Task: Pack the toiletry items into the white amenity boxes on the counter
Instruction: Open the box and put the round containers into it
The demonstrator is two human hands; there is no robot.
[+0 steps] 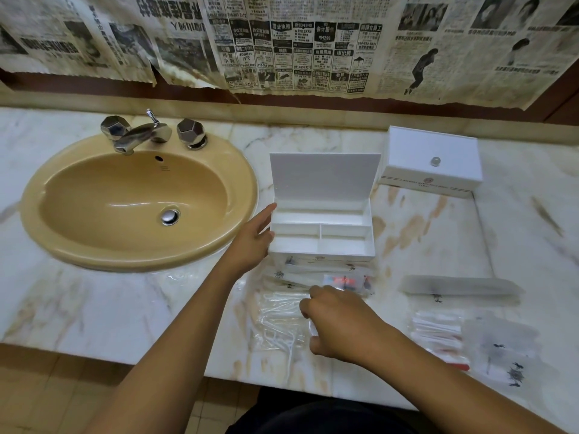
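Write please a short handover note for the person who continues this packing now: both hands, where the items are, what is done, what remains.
Left hand: fingers straight, resting against the left wall of the open box.
Right hand: fingers curled on the clear packets in front of that box; whether it grips one, I cannot tell.
Open box: lid up, compartments look empty.
Closed box: behind right, lid on.
More packets and a long sachet lie on the counter at right.
Done: nothing packed yet.
Left: all items, both boxes.
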